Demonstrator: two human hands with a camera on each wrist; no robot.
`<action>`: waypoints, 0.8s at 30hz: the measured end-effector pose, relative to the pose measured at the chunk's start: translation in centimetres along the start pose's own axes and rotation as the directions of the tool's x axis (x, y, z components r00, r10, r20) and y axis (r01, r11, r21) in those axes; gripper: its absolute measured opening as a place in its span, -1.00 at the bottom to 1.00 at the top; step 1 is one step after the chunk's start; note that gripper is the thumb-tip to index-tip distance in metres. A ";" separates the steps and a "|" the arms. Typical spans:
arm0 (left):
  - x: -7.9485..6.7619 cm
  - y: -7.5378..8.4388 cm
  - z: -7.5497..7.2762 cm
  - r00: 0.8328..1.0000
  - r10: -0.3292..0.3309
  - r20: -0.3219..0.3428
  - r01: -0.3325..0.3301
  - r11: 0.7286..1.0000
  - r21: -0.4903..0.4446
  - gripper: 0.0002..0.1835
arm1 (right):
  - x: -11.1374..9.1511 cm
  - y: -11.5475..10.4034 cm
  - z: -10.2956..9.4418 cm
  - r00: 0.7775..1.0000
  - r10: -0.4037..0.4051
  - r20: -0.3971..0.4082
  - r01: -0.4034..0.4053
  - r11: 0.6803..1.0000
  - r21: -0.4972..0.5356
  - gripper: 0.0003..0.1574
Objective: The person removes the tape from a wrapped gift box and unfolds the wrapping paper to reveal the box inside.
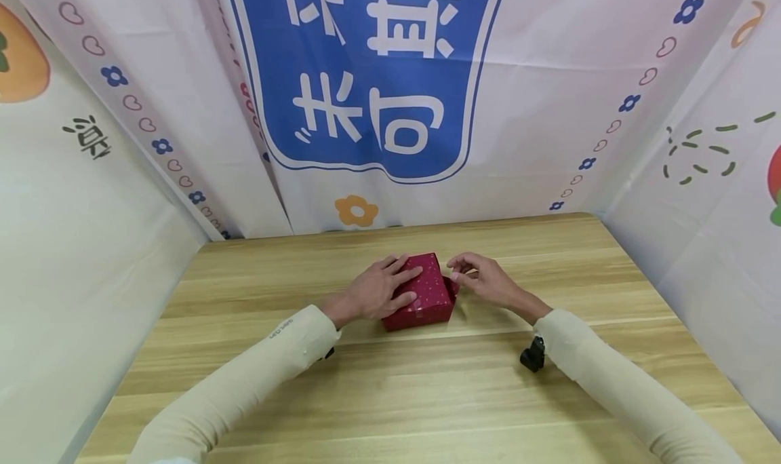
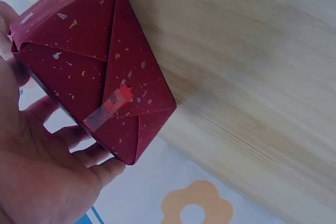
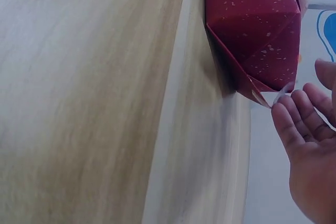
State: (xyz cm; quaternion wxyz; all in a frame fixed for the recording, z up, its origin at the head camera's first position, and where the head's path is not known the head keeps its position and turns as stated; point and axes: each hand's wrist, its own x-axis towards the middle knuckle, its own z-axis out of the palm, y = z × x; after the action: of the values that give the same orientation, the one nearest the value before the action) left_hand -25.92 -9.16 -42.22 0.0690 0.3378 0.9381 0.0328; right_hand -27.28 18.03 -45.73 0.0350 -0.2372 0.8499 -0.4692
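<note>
A box wrapped in dark red paper with pale and gold flecks [image 1: 425, 281] sits on the table. My left hand [image 1: 381, 287] rests across its top with the fingers spread. At one end, in the left wrist view, folded paper [image 2: 126, 61] is held by a strip of clear tape [image 2: 102, 116]. At the opposite end, a pointed paper flap [image 3: 249, 88] sticks out from the box. My right hand [image 1: 486, 281] is at this flap. A small piece of clear tape [image 3: 283, 93] shows at the flap's tip, with my right fingertips [image 3: 280, 109] touching it and the thumb apart.
The wooden table [image 1: 390, 382] extends toward me and to both sides. White printed cloth [image 1: 537, 111] hangs behind it and along the sides. A black wrist camera [image 1: 533, 355] is strapped under my right sleeve.
</note>
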 end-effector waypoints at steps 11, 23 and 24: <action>-0.2 1.0 0.2 0.997 -0.071 -0.026 0.072 0.996 0.047 -0.33 | -0.1 -0.7 0.5 0.998 0.032 0.057 -0.021 0.983 -0.181 -0.57; -0.5 3.7 0.4 0.961 -0.265 -0.082 0.277 0.937 0.214 -0.33 | -0.4 -1.4 1.6 0.993 0.061 0.097 -0.043 0.983 -0.178 -0.37; -0.5 3.9 0.4 0.957 -0.277 -0.082 0.288 0.929 0.230 -0.33 | -0.4 -1.4 1.6 0.993 0.065 0.094 -0.049 0.985 -0.167 -0.37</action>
State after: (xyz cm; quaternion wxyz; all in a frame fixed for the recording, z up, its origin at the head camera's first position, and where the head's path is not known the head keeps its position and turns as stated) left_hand -23.03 -6.47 -42.15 0.0091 0.2042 0.9754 -0.0828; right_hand -25.92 16.35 -45.54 0.0710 -0.2379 0.8893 -0.3841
